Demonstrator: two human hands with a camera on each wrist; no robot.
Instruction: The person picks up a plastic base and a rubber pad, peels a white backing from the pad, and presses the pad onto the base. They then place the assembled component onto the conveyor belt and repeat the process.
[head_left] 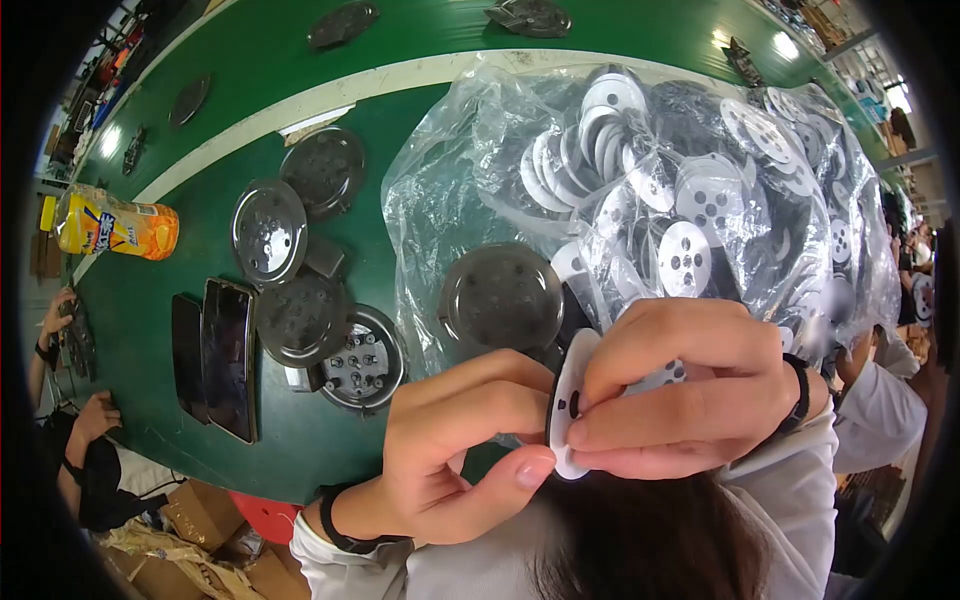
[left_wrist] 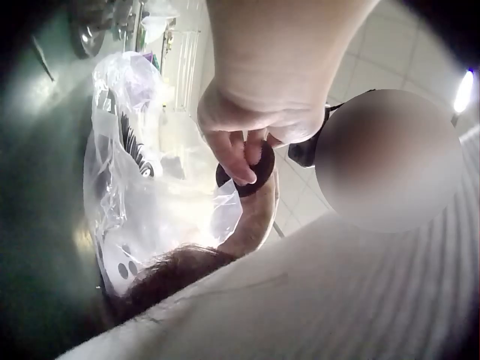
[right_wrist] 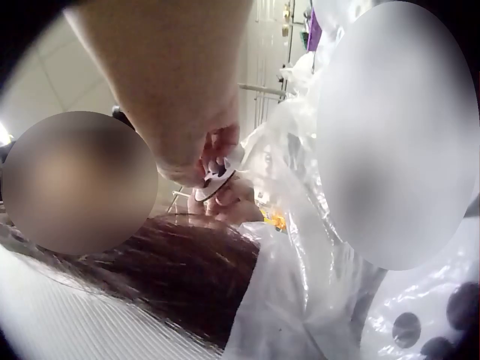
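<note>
Both hands hold one round disc (head_left: pixel 566 400), white on one face and dark on the other, with dark holes, tilted nearly edge-on in the head view. The left hand (head_left: pixel 465 440) grips its dark side by the edge, thumb at the lower rim. On the white face the right hand (head_left: pixel 690 390) pinches with thumb and fingers near a hole. In the left wrist view, the left hand's fingers lie across the dark face of the disc (left_wrist: pixel 246 187). The right wrist view shows the white face of the disc (right_wrist: pixel 214 185) between the hands.
A clear plastic bag (head_left: pixel 430 180) full of white discs lies beyond the hands. Dark round housings (head_left: pixel 303 318) are grouped at left, another (head_left: pixel 502 298) near the bag. Two phones (head_left: pixel 229 360) and an orange drink bottle (head_left: pixel 118 226) lie further left. A green belt (head_left: pixel 420 28) carries dark parts.
</note>
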